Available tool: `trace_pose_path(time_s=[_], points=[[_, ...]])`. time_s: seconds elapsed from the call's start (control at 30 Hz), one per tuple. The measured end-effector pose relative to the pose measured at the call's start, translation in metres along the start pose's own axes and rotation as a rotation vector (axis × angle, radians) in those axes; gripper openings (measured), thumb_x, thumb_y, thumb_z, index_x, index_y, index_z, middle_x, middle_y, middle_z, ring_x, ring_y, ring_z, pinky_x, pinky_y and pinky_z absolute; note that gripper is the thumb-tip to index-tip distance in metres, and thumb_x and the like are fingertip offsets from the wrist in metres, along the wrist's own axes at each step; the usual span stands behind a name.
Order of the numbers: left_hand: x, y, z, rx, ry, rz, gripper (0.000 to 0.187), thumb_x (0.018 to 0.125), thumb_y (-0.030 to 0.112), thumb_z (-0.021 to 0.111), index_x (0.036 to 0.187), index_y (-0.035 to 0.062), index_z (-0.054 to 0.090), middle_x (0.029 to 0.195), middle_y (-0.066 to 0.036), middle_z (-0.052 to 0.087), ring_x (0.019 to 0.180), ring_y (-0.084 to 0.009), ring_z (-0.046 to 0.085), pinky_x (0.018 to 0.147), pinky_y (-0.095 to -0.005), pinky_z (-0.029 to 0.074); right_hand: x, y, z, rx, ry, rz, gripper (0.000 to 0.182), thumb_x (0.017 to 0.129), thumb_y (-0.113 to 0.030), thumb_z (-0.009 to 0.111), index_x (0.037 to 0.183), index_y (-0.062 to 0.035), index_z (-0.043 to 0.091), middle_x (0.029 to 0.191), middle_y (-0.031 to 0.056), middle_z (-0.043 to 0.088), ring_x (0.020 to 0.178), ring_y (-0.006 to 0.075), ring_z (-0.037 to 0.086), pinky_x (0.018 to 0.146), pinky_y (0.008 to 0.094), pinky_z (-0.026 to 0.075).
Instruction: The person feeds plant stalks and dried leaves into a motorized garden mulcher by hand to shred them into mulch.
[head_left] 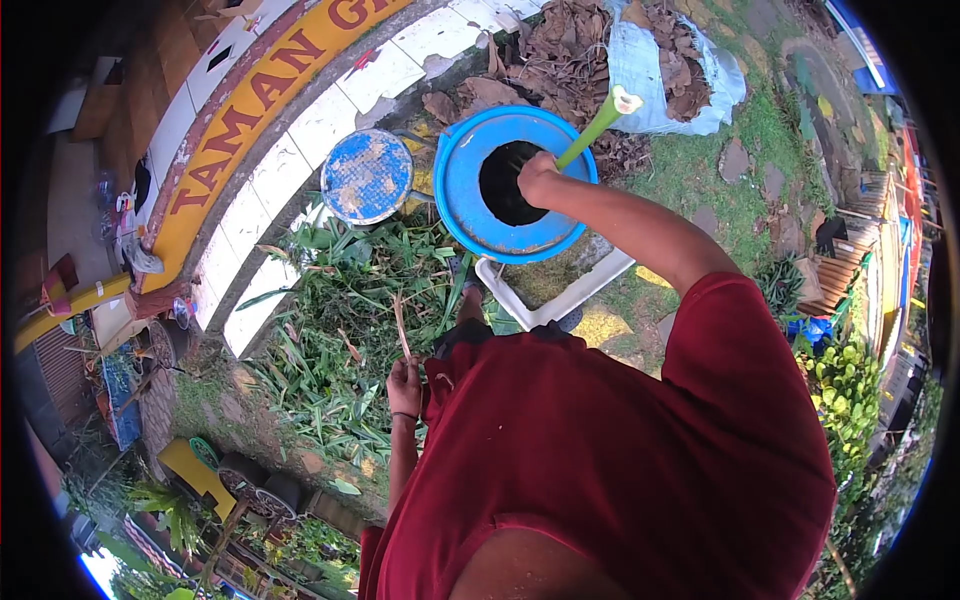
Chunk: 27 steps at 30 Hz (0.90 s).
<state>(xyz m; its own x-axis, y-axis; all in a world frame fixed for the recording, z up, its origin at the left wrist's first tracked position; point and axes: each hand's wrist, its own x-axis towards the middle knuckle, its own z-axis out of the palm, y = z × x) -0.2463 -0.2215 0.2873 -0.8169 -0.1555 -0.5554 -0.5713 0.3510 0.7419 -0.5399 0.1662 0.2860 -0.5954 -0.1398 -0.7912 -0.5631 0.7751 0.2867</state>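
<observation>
My right hand (540,182) is closed around a thick green stalk (594,132) with a pale, hollow-looking cut end. That hand is at the round dark opening (505,195) in the top of a blue drum (463,205); the stalk's lower end is hidden by my hand and the opening. Down by my left side, my left hand (404,387) is closed on a thin brown strip (402,328), perhaps a stick or a dry stem, pointing forward. A heap of cut green leaves and stems (350,290) lies on the ground ahead of it.
A blue round lid (367,176) lies left of the drum, beside a tiled curb (310,130) with yellow lettering. Dry brown leaves (565,45) are piled beyond, partly on a light blue sack (635,65). A white angled frame (565,300) sits before the drum.
</observation>
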Motion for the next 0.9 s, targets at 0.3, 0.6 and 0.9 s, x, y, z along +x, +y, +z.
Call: trace_pose_path(time_s=[0.3,0.6,0.9], points=[[-0.010,0.002,-0.002,-0.021,-0.027,-0.067,0.017,0.099,0.021,0.058,0.092,0.0060,0.060,0.063,0.009,0.046,0.055,-0.0004,0.032,0.048,-0.0218,0.025,-0.038,0.063,-0.040,0.277,0.196,0.038,0.018,0.079,-0.018,0.067,0.092,-0.0078,0.075,0.097,0.0121,0.072,0.094,0.0274,0.070,0.078,0.0413,0.055],[-0.004,-0.003,-0.005,-0.169,-0.014,-0.026,0.019,0.099,0.020,0.057,0.094,0.0027,0.060,0.078,0.000,0.065,0.068,-0.0032,0.052,0.062,-0.0230,0.042,-0.043,0.054,-0.071,0.088,0.194,0.062,0.022,0.078,-0.014,0.067,0.098,-0.0113,0.076,0.105,0.0109,0.072,0.095,0.0257,0.070,0.073,0.0403,0.055],[-0.008,-0.011,-0.005,-0.109,0.042,0.030,0.020,0.099,0.024,0.057,0.095,0.0046,0.062,0.068,0.007,0.052,0.060,-0.0015,0.038,0.052,-0.0221,0.032,-0.052,0.066,-0.079,0.126,0.221,0.073,0.024,0.074,-0.015,0.069,0.097,-0.0097,0.076,0.103,0.0113,0.072,0.093,0.0264,0.070,0.073,0.0414,0.055]])
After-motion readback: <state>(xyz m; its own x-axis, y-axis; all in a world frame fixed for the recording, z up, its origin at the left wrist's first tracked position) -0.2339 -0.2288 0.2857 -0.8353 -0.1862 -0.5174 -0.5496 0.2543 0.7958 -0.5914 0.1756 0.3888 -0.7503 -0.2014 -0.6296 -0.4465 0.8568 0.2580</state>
